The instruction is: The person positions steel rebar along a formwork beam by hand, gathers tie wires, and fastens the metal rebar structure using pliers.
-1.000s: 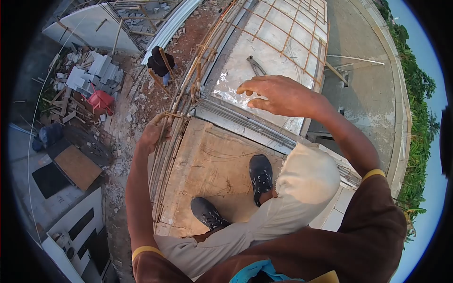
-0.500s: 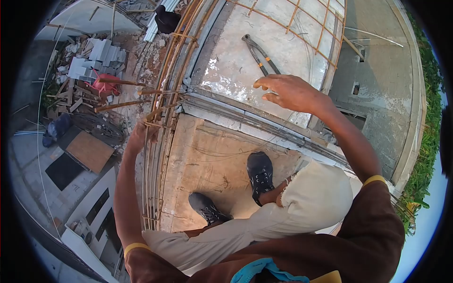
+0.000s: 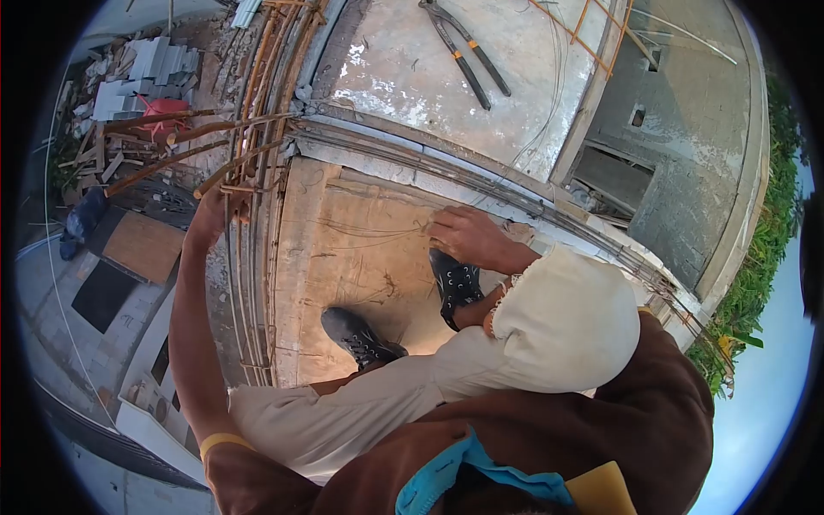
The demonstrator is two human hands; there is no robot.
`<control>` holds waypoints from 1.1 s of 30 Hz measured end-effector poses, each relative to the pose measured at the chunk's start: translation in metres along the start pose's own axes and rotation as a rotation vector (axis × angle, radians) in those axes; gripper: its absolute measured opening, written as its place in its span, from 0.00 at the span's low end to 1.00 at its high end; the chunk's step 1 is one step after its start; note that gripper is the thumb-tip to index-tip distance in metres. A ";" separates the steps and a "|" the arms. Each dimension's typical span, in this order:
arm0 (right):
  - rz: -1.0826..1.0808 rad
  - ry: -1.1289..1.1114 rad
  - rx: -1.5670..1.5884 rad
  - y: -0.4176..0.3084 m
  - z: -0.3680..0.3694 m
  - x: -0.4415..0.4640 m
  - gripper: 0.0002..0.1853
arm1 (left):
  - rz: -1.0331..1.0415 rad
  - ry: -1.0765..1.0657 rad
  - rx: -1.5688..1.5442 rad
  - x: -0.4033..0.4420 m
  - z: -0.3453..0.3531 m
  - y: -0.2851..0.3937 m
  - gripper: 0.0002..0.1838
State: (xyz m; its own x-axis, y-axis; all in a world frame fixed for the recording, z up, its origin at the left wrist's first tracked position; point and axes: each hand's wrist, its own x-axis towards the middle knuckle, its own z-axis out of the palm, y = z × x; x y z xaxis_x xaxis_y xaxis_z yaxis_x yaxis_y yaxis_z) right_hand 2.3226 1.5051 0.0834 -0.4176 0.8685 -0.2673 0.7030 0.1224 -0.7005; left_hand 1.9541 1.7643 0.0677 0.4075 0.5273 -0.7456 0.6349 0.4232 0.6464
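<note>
My left hand (image 3: pixel 225 210) is closed around the rusty steel bars of a long rebar cage (image 3: pixel 266 184) on the left, just below several bar ends that stick out to the left. My right hand (image 3: pixel 470 236) is low over the plywood board (image 3: pixel 318 257), just above the toe of my shoe (image 3: pixel 455 283). Its fingers are curled downward at the end of some thin wires (image 3: pixel 369 230) lying on the board; the fingertips are partly hidden. A pair of end-cutting nippers (image 3: pixel 466 53) with orange-banded black handles lies on the grey slab, away from both hands.
Long steel bars (image 3: pixel 412 154) run across between board and slab (image 3: pixel 412 77). A bar grid (image 3: pixel 592 43) is at upper right. Left of the cage is a drop to lower ground with rubble, a red wheelbarrow (image 3: pixel 163 116) and a brown sheet (image 3: pixel 144 247). An opening (image 3: pixel 609 184) shows at right.
My right hand has moved down from beside the nippers to the wires on the board, its fingers now curled. My left hand stays at the rebar cage. The view has shifted.
</note>
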 end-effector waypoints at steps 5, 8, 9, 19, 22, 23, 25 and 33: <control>-0.010 0.088 -0.217 0.005 0.009 0.005 0.11 | -0.086 -0.060 -0.140 0.001 -0.004 0.004 0.14; -0.064 -0.001 -0.318 0.014 0.010 0.008 0.10 | -0.081 -0.103 -0.220 -0.005 -0.005 0.006 0.14; -0.051 -0.002 -0.357 0.016 0.012 0.007 0.10 | -0.084 -0.081 -0.236 -0.011 -0.003 0.011 0.14; -0.175 -0.136 -0.339 -0.028 0.001 0.021 0.09 | 0.056 0.164 -0.588 -0.049 0.015 -0.023 0.21; -0.239 -0.015 -0.261 -0.057 -0.030 0.029 0.09 | 0.122 0.339 -0.376 -0.063 0.006 -0.018 0.19; -0.116 0.000 -0.141 -0.076 -0.055 0.037 0.10 | 0.192 0.467 -0.180 -0.064 0.001 -0.019 0.19; 0.003 0.016 -0.025 -0.105 -0.099 0.051 0.11 | 0.350 0.525 -0.240 -0.078 -0.016 -0.006 0.19; -0.154 0.040 0.256 -0.197 -0.184 0.087 0.13 | 0.666 -0.024 -0.216 -0.175 0.013 0.123 0.21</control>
State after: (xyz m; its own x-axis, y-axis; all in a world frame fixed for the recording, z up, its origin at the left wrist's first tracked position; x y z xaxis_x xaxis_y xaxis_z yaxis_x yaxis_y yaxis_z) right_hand 2.2537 1.6453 0.3199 -0.4815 0.8680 -0.1217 0.4625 0.1337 -0.8765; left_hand 1.9691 1.7144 0.2752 0.6805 0.7100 -0.1812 0.1016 0.1535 0.9829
